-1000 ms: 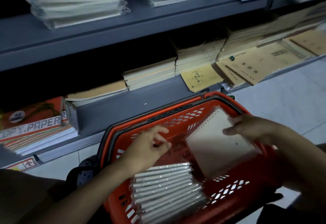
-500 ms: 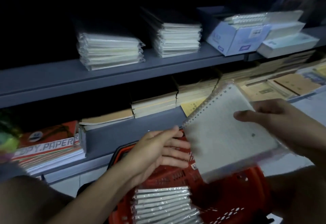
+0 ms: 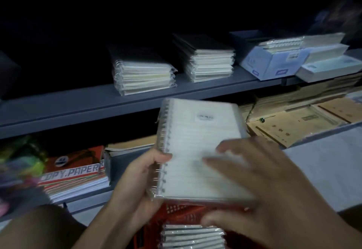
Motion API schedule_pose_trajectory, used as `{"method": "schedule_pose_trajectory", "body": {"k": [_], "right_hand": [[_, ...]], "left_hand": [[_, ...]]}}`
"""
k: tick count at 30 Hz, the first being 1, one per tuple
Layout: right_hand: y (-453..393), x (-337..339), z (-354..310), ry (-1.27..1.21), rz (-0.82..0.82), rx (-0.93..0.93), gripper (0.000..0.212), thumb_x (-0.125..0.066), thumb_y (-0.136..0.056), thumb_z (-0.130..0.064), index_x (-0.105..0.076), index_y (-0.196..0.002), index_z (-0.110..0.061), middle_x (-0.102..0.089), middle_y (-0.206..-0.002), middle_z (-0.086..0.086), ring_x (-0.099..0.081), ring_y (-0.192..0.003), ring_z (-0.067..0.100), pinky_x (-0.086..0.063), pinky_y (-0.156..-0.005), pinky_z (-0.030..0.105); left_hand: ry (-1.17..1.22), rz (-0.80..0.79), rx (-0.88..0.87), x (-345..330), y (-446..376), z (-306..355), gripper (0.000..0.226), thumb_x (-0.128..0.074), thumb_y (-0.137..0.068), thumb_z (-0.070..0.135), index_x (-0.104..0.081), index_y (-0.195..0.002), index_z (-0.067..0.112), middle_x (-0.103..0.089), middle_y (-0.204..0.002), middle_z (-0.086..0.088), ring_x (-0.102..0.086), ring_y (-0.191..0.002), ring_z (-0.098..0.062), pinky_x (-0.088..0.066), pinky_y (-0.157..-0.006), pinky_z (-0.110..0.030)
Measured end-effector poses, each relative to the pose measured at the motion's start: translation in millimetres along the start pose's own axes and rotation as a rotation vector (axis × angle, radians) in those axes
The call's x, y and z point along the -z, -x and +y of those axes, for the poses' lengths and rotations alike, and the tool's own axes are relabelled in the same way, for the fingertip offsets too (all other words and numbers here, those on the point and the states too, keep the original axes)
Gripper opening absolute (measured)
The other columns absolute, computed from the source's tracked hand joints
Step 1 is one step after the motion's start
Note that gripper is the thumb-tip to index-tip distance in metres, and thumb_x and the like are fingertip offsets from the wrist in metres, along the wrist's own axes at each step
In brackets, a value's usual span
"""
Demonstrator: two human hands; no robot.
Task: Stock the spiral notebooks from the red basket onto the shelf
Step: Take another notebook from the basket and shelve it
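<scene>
My left hand (image 3: 141, 176) clamps the plastic-wrapped white spiral notebook (image 3: 197, 150) at nine o'clock above the red plastic basket (image 3: 182, 212), right hand (image 3: 260, 186) splayed loosely across it; slick wrap could slip before the grey metal shelf (image 3: 82, 105) at twelve.

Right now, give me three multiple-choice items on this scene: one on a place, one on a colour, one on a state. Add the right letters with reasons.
1. Where is the spiral binding of the held notebook?
A. along its left edge
B. along its right edge
C. along its top edge

2. What colour is the basket below the hands?
A. blue
B. red
C. green

3. How does the left hand meet the notebook?
A. hangs clear of it
B. lies flat beneath it
C. grips its spiral edge

Answers:
1 A: the wire coils run down the left side.
2 B: red mesh shows under the notebook.
3 C: the thumb curls over the coils, while the blurred right hand lies across the cover.
</scene>
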State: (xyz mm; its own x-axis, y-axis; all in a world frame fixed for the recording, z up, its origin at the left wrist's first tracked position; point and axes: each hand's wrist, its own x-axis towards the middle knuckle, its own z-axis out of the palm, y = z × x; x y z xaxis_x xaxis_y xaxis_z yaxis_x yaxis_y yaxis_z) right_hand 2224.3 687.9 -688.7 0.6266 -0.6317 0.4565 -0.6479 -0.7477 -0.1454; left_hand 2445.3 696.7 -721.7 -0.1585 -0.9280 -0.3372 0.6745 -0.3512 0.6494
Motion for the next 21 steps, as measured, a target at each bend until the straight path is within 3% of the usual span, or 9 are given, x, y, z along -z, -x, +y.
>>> {"method": "schedule_pose_trajectory", "body": {"k": [2, 3, 5, 6, 9, 12, 14, 17, 21], "right_hand": [[0.1, 8.6, 2.6, -0.301, 0.093, -0.311, 0.051, -0.064, -0.077, -0.072, -0.063, -0.121, -0.046, -0.058, -0.119, -0.019, -0.059, -0.106, 0.004, -0.051, -0.086, 0.018], [-2.0, 10.6, 3.2, -0.498, 0.125, -0.505, 0.044, -0.066, -0.08, -0.067, -0.063, -0.12, -0.048, -0.062, -0.112, -0.016, -0.064, -0.1, 0.006, -0.054, -0.081, 0.018], [-7.9, 3.9, 4.5, -0.99, 0.066, -0.827, 0.041, -0.07, -0.081, -0.049, -0.065, -0.121, -0.04, -0.071, -0.097, 0.001, -0.071, -0.082, 0.019, -0.059, -0.065, 0.031], [-10.8, -1.1, 5.3, -1.192, 0.033, -0.903, 0.037, -0.069, -0.084, -0.036, -0.068, -0.12, -0.03, -0.07, -0.094, 0.015, -0.069, -0.072, 0.029, -0.055, -0.053, 0.035], [-20.1, -3.5, 2.3, -1.328, 0.059, -0.88, 0.025, -0.06, -0.092, -0.018, -0.074, -0.109, -0.008, -0.065, -0.085, 0.029, -0.055, -0.053, 0.028, -0.043, -0.041, 0.032], [-30.5, -10.9, -0.5, -1.364, 0.176, -0.897, 0.027, -0.057, -0.094, -0.017, -0.073, -0.115, -0.008, -0.062, -0.075, 0.032, -0.05, -0.047, 0.021, -0.041, -0.041, 0.03], [-36.0, -16.8, -3.3, -1.375, 0.212, -0.904, 0.029, -0.058, -0.094, -0.017, -0.073, -0.117, -0.01, -0.06, -0.062, 0.02, -0.05, -0.045, 0.021, -0.041, -0.043, 0.033], [-42.6, -27.4, -6.0, -1.39, 0.271, -0.914, 0.031, -0.063, -0.088, -0.019, -0.074, -0.117, -0.012, -0.058, -0.057, 0.017, -0.05, -0.046, 0.024, -0.044, -0.055, 0.038], [-56.6, -36.7, -11.3, -1.417, 0.323, -0.962, 0.035, -0.069, -0.075, -0.026, -0.077, -0.108, -0.021, -0.054, -0.051, 0.022, -0.051, -0.047, 0.028, -0.046, -0.066, 0.046]], "left_hand": [[-0.013, 0.071, -0.07, 5.1, 1.9, 0.9, 0.05, -0.048, -0.073, 0.009, -0.069, -0.116, -0.002, -0.071, -0.113, -0.022, -0.068, -0.096, -0.033, -0.054, -0.087, -0.042], [-0.003, 0.092, -0.097, 5.6, 1.7, 1.8, 0.049, -0.047, -0.071, 0.009, -0.07, -0.113, -0.001, -0.072, -0.112, -0.022, -0.067, -0.098, -0.034, -0.051, -0.093, -0.044], [0.023, 0.089, -0.13, 2.6, -1.5, 4.4, 0.05, -0.045, -0.072, 0.009, -0.071, -0.113, -0.001, -0.071, -0.117, -0.022, -0.067, -0.105, -0.036, -0.048, -0.101, -0.048], [0.025, 0.083, -0.152, -0.8, -3.1, 6.4, 0.052, -0.045, -0.073, 0.009, -0.069, -0.119, 0.001, -0.07, -0.121, -0.022, -0.066, -0.111, -0.037, -0.047, -0.103, -0.051], [-0.125, 0.171, -0.308, -7.1, -11.1, 11.6, 0.049, -0.047, -0.085, 0.003, -0.058, -0.13, 0.015, -0.069, -0.124, -0.016, -0.067, -0.113, -0.032, -0.053, -0.097, -0.051], [-0.258, 0.295, -0.473, -0.8, -10.6, 16.8, 0.036, -0.055, -0.096, 0.004, -0.053, -0.13, 0.017, -0.074, -0.118, -0.007, -0.073, -0.099, -0.02, -0.059, -0.081, -0.038], [-0.285, 0.235, -0.515, 13.5, -0.7, 17.0, 0.044, -0.063, -0.093, 0.008, -0.051, -0.134, 0.019, -0.07, -0.126, 0.001, -0.072, -0.105, -0.023, -0.061, -0.076, -0.043], [-0.313, 0.046, -0.475, 38.6, 17.3, 18.3, 0.071, -0.07, -0.083, 0.001, -0.045, -0.144, 0.027, -0.058, -0.142, 0.014, -0.071, -0.102, -0.036, -0.061, -0.054, -0.041], [-0.328, -0.003, -0.548, 49.9, 21.2, 21.5, 0.081, -0.066, -0.084, -0.009, -0.036, -0.148, 0.029, -0.051, -0.147, 0.019, -0.066, -0.116, -0.036, -0.062, -0.062, -0.042]]}}
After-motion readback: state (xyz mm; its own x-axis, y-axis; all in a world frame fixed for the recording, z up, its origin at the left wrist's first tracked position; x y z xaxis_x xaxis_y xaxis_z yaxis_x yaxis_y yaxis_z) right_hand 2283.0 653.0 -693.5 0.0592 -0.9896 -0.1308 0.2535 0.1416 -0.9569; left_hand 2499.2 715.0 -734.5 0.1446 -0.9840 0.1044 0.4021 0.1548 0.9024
